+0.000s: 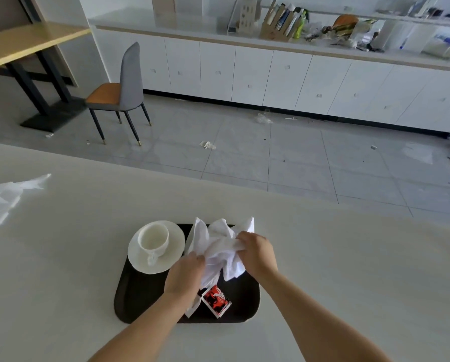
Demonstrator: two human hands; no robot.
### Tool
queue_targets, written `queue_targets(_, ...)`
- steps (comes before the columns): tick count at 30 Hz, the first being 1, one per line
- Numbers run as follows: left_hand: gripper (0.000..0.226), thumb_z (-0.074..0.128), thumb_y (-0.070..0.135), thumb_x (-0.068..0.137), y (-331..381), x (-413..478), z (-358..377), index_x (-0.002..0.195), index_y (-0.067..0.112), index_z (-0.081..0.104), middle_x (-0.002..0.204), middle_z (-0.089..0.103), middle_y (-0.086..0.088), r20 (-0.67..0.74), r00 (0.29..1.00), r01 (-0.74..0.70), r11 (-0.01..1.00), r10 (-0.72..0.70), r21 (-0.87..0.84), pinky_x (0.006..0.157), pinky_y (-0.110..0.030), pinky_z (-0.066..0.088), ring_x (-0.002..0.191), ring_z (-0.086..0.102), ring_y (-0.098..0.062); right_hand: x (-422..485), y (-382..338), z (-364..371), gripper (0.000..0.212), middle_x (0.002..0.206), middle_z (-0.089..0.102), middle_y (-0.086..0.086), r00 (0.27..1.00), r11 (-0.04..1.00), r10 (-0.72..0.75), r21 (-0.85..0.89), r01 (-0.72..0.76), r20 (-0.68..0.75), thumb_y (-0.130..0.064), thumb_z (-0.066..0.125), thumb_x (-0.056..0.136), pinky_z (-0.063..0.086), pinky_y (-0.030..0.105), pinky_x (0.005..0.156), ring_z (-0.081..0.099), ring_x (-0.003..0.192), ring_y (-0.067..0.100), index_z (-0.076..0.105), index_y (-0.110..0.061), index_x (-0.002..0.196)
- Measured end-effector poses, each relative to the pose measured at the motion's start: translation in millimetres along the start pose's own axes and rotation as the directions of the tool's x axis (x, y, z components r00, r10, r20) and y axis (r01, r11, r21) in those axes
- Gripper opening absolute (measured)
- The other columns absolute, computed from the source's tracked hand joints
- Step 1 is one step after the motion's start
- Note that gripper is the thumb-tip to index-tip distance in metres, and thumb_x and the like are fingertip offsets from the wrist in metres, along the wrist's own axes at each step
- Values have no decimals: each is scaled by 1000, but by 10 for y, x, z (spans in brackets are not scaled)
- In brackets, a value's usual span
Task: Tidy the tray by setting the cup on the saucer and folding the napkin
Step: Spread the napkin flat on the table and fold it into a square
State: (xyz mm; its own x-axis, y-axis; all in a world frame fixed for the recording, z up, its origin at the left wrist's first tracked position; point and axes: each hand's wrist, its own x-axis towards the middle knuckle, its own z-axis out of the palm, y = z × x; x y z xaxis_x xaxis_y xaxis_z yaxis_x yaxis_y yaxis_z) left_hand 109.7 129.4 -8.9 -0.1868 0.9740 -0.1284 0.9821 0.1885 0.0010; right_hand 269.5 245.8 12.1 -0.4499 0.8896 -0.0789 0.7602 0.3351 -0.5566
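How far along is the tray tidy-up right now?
Done: the cup stands upright on the saucer, at the far left of the tray. In hand: the left hand and right hand both grip the napkin, which is crumpled and bunched between them. Left: flattening and folding the napkin, then laying it on the tray. A red packet lies near the tray's front edge.

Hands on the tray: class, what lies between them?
In the head view, the crumpled white napkin lies between the left hand and right hand, both gripping it.
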Motion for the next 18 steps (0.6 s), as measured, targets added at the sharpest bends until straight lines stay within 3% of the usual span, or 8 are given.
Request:
queue_targets(2, 12, 57, 13, 93, -3, 7, -53, 104, 15, 63, 97, 62, 0, -42, 999, 26, 999, -28, -45, 74, -23, 51, 82, 60, -11, -9, -31, -166, 16, 71, 66, 1, 996, 992, 8, 124, 4, -92, -6, 58, 72, 46, 30, 55, 59, 65, 25, 65, -20, 79)
queue_targets(5, 10, 64, 11, 86, 30, -1, -96, 92, 13, 56, 88, 52, 0, -210, 956, 129, 933, -207, -336, 56, -20, 46, 63, 54, -10, -16, -74, -488, 20, 72, 66, -4, 984, 973, 27, 230, 15, -176, -7, 60, 76, 48, 28, 55, 60, 65, 21, 69, -22, 85)
queue_targets(8, 44, 68, 27, 85, 183, 40, -266, 120, 19, 43, 111, 41, 8, -178, 893, 184, 696, -413, -694, 63, -24, 52, 73, 64, -9, -9, -108, -830, 19, 67, 62, -11, 971, 956, 11, 288, 60, -237, -10, 61, 80, 43, 20, 50, 57, 61, 10, 70, -25, 87)
queue_targets(10, 55, 68, 36, 86, 310, 108, -442, 131, 26, 38, 117, 44, 19, -155, 879, 134, 546, -450, -827, 70, -24, 52, 79, 66, 2, -38, -116, -1031, 19, 69, 61, -13, 966, 950, -6, 299, 86, -258, -10, 61, 81, 42, 18, 51, 57, 62, 11, 71, -24, 90)
queue_targets(12, 48, 68, 41, 86, 441, 189, -608, 127, 31, 45, 112, 57, 22, -182, 868, 59, 461, -462, -885, 71, -28, 55, 80, 65, 8, -95, -99, -1226, 19, 69, 61, -13, 960, 947, -34, 297, 120, -280, -10, 62, 81, 42, 18, 52, 57, 64, 14, 71, -23, 92)
queue_targets(15, 23, 70, 30, 87, 654, 341, -884, 109, 25, 65, 92, 73, 7, -254, 804, -50, 365, -538, -930, 77, -44, 59, 79, 71, -10, -195, -29, -1517, 24, 75, 63, -14, 949, 950, -63, 273, 152, -308, -10, 64, 81, 40, 14, 54, 58, 67, 12, 72, -24, 99)
queue_targets(18, 14, 70, 14, 85, 877, 492, -1198, 91, 26, 73, 77, 75, 8, -257, 786, -147, 234, -562, -961, 78, -48, 59, 76, 72, -11, -286, 130, -1844, 33, 80, 66, -15, 941, 957, -34, 261, 128, -336, -11, 70, 78, 42, 13, 58, 59, 71, 9, 71, -30, 104)
